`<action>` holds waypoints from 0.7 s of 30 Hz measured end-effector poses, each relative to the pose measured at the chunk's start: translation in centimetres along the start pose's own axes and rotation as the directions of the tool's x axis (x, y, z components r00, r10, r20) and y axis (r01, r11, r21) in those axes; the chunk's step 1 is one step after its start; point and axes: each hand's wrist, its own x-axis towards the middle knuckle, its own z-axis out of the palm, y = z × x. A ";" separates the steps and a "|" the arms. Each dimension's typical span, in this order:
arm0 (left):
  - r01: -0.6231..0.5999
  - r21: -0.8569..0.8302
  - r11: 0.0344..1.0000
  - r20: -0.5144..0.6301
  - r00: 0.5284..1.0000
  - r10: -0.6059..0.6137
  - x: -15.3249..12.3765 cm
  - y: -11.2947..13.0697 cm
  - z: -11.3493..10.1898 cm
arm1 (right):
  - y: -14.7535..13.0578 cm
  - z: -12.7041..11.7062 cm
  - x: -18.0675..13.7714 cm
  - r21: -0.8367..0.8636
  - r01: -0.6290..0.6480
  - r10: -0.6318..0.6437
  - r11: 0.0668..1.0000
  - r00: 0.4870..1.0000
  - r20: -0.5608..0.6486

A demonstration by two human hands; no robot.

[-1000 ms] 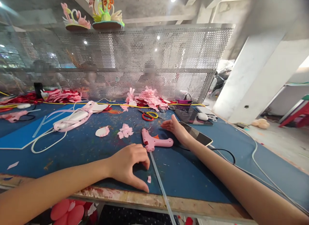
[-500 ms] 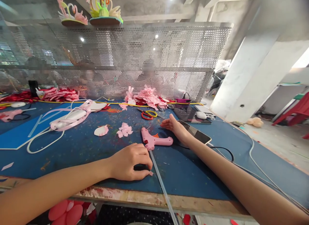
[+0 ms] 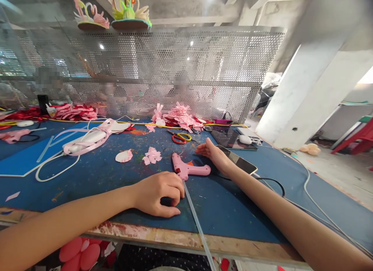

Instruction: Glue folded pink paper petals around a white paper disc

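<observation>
My left hand (image 3: 159, 193) rests on the blue table (image 3: 96, 174) near its front edge, thumb and fingers pinched together against the surface; what they hold is hidden. Its fingertips almost touch a clear glue stick (image 3: 196, 218) that runs back from the pink glue gun (image 3: 190, 169) lying on its side. My right hand (image 3: 214, 154) lies flat and open beyond the gun, fingers stretched out, with its wrist against a dark phone (image 3: 240, 162).
Red-handled scissors (image 3: 179, 138), cut pink paper pieces (image 3: 151, 155), a pink paper pile (image 3: 178, 116) and a ribbon-wrapped white tool (image 3: 87, 141) lie further back. Cables (image 3: 305, 185) cross the right side. A perforated metal screen (image 3: 175, 69) stands behind, with people beyond it.
My left hand's spread fingers have closed into a pinch over the spot where a small pink scrap lay; the scrap no longer shows. My right hand has stayed put.
</observation>
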 end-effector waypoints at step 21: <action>0.272 -0.803 0.531 -0.072 0.839 -0.539 -0.6 -2.8 -1.7 | 0.0 0.0 0.0 -0.009 0.005 -0.005 1.000 1.000 0.003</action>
